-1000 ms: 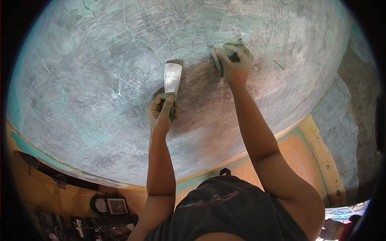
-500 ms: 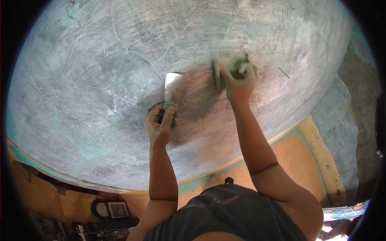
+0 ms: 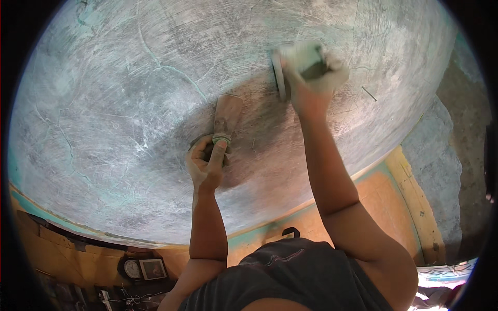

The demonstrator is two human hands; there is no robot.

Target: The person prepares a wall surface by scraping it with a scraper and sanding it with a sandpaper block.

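My left hand (image 3: pixel 206 161) is closed round the green handle of a putty knife (image 3: pixel 227 115), its wide metal blade pointing up along the scratched grey wall (image 3: pixel 119 67). The thumb presses at the collar where blade meets handle. Further up and to the right, my right hand (image 3: pixel 316 90) grips a pale greenish sanding block (image 3: pixel 301 59), smeared by motion. A flat dark-edged face on the block's left side is at the wall, but the exact contact cannot be made out. Teal paint shows in cracks and patches across the wall.
A nail (image 3: pixel 369 94) sticks out of the wall right of my right hand. Bare grey plaster (image 3: pixel 433 160) shows at the far right, beside an orange wall (image 3: pixel 384 202). A round clock (image 3: pixel 132 269) and a framed picture (image 3: pixel 154 269) are at lower left, above cluttered items.
My right hand has moved up the wall with the sanding block. The left hand stays nearly in place, and the putty knife's blade no longer shines brightly.
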